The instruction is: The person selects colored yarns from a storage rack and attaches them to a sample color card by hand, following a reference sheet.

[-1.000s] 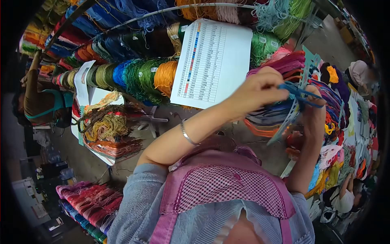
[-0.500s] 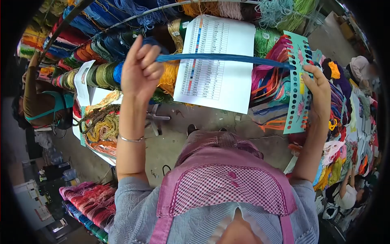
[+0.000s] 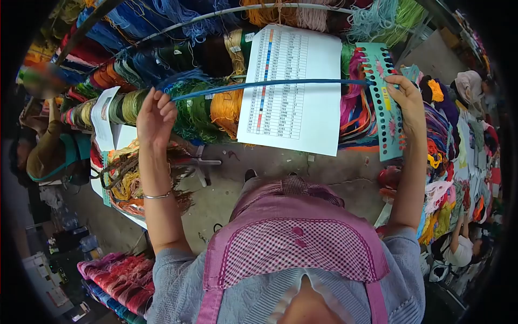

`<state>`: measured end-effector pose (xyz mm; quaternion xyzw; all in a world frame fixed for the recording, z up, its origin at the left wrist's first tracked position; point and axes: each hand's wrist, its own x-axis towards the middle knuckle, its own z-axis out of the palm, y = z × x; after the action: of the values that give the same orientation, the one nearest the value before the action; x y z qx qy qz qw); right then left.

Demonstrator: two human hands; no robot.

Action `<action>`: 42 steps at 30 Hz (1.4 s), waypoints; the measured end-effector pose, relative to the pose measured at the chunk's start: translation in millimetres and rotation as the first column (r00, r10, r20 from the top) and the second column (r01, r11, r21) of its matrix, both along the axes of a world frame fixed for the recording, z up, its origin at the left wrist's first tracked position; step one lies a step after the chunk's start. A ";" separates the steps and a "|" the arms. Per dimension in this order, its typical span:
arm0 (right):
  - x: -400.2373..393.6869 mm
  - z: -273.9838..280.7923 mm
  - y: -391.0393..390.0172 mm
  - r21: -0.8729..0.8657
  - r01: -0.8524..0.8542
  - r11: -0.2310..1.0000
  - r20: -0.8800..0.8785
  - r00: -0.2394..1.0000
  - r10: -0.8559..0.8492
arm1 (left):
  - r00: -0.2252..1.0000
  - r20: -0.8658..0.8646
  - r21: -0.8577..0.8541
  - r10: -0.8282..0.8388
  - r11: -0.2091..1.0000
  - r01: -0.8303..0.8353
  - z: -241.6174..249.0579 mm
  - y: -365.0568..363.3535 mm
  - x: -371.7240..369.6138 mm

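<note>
Hands well apart, both at work. Left hand [image 3: 155, 120], at the wearer's left, is closing its curled fingers on one end of a blue strand [image 3: 270, 83]; loose blue ends are fanning out just above the fingers. Strand is running nearly level across the view, stretching to the holed edge of a green card [image 3: 384, 116]. Right hand [image 3: 408, 102] is gripping that card by its far edge, thumb and fingers pinching near the top. Card is standing slightly tilted, dark holes lining both long edges, a yellow label and pink flower prints showing between them. Magenta and multicoloured threads [image 3: 359, 121] are hanging from its near side. Behind the strand, a printed sheet [image 3: 318, 119] with a coloured column and rows of figures is hanging in front of the yarn racks; an orange skein [image 3: 224, 110] is showing just left of it. Metal bracelet [image 3: 156, 196] is circling the left wrist. A checked pink apron [image 3: 297, 254] is covering the wearer's front. Far left, a co-worker in brown and teal [image 3: 59, 148] is raising an arm. Lower left, red and pink yarn [image 3: 118, 275] is lying heaped.
</note>
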<state>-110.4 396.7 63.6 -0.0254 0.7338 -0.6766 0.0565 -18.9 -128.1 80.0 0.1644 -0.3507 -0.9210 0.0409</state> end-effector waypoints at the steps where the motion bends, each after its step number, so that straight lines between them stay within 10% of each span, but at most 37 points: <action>1: -2.7 -2.9 -4.0 0.040 0.010 0.999 -0.007 1.000 -0.010 | 0.999 0.053 -0.138 0.002 0.990 0.005 -14.6 -15.8 0.9; 3: -6.9 -16.7 -7.5 0.580 0.203 0.789 -0.392 0.919 0.051 | 0.962 0.268 -0.723 0.049 0.671 0.167 -22.7 -32.0 2.1; 6: 1.3 -16.5 -11.6 0.729 0.350 0.588 -0.568 0.788 0.236 | 0.977 0.110 -0.992 0.185 0.080 0.096 -73.9 -92.2 0.1; 7: 7.6 -7.9 -17.1 0.771 0.426 0.474 -0.586 0.766 0.264 | 0.982 0.122 -0.966 0.147 0.245 0.083 -56.0 -85.1 -2.4; 10: 28.3 14.9 -39.1 0.763 0.535 0.363 -0.624 0.756 0.198 | 0.993 -0.047 -0.974 0.105 0.217 -0.069 -59.7 -101.0 -29.3; 14: 52.4 46.7 -105.5 0.747 0.426 0.510 -0.573 0.801 0.171 | 0.975 -0.141 -0.951 0.175 0.249 -0.182 -75.8 -134.2 -80.8; 20: 72.3 51.4 -238.9 0.787 0.212 0.579 -0.470 0.815 0.340 | 0.913 -0.057 -0.998 0.405 -0.025 -0.051 -90.9 -189.6 -123.8; 25: 77.3 32.0 -335.3 0.696 -0.056 0.716 -0.322 0.867 0.380 | 0.844 -0.148 -0.989 0.516 -0.058 -0.138 -114.7 -232.4 -140.7; 35: 71.1 13.0 -418.3 0.781 -0.180 0.599 -0.236 0.801 0.549 | 0.880 -0.158 -0.985 0.448 -0.137 -0.107 -103.8 -243.9 -155.1; 42: 69.5 6.3 -430.5 0.789 -0.191 0.584 -0.235 0.784 0.575 | 0.943 -0.063 -0.984 0.326 0.137 -0.113 -97.1 -256.0 -144.6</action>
<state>-40.9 -33.9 69.9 -0.3266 0.9055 -0.2689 0.0328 -163.5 -384.2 -17.1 0.2249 -0.8319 -0.4461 0.2415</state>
